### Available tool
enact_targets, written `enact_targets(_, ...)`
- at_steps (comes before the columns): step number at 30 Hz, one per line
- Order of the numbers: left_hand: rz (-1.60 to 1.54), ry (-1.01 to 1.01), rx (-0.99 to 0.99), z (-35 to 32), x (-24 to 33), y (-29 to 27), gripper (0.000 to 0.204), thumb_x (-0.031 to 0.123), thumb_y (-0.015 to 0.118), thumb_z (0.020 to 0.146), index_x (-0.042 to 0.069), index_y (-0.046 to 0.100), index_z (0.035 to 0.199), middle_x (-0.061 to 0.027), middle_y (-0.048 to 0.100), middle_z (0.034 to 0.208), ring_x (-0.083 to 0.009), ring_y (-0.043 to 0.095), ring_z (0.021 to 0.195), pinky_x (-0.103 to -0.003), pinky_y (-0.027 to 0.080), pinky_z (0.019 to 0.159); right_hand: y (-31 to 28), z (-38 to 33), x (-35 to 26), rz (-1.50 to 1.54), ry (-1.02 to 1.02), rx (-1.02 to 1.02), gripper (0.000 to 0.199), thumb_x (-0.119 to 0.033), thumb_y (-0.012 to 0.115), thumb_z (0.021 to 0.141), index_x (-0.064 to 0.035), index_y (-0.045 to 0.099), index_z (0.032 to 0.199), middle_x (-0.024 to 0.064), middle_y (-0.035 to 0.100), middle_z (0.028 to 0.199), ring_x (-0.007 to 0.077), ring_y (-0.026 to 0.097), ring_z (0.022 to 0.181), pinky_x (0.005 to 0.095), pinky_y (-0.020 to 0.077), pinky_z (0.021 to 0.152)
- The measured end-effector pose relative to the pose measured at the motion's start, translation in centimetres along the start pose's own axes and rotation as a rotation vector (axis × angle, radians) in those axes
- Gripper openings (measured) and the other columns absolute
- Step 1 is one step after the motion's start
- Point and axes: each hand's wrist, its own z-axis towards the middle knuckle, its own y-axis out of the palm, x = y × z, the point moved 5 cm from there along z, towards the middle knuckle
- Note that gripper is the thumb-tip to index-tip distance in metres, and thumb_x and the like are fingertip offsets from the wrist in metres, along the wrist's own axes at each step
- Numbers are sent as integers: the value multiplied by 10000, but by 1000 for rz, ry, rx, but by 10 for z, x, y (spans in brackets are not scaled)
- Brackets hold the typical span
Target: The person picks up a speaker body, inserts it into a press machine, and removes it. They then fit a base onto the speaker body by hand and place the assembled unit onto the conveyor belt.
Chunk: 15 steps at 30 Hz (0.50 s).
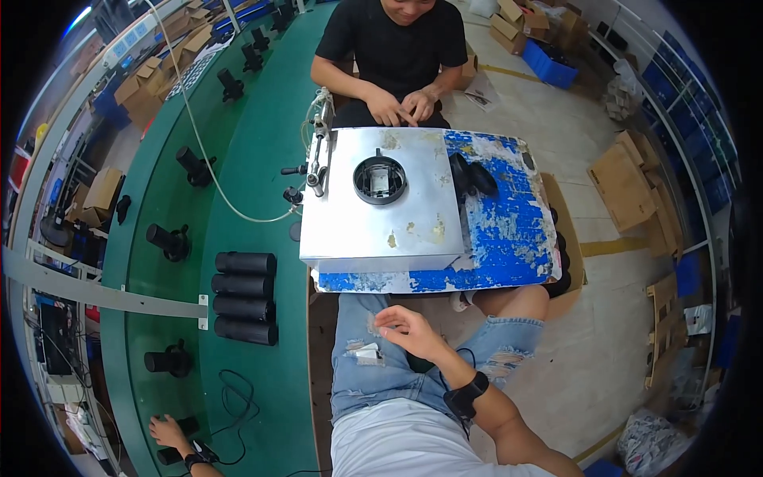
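My left hand reaches over the green conveyor belt at the lower left, fingers apart. It is beside a black cylindrical part, and I see nothing held in it. Over my lap hovers my right hand, empty, with its fingers loosely bent and apart. Ahead of it a silver metal box stands on a worn blue board. A black round ring-shaped fixture sits on top of the box. Two black rounded parts lie to the right of the box.
Several black cylinders lie in a row on the green belt; black parts with collars stand along it. A clamp lever is fixed at the box's left. A person sits opposite. A metal bar crosses the belt.
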Motion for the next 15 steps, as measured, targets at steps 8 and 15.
enact_targets(8,-242,-91,-54,-7,9,-11,229,291,567,806,134,595,970,-69,594,1075,-283,567,1004,-502,434,745,2,4,4,90,24,21,298,-140,656,860,-8,579,1116,85,659,1044,157,621,983,301,489,854)
enact_targets(15,-370,-25,152,-13,-3,-2,231,223,592,771,89,579,959,-125,574,1013,-340,564,940,-504,454,758,0,-3,10,192,26,13,266,-106,634,882,12,570,1112,96,657,1039,156,623,977,278,485,865)
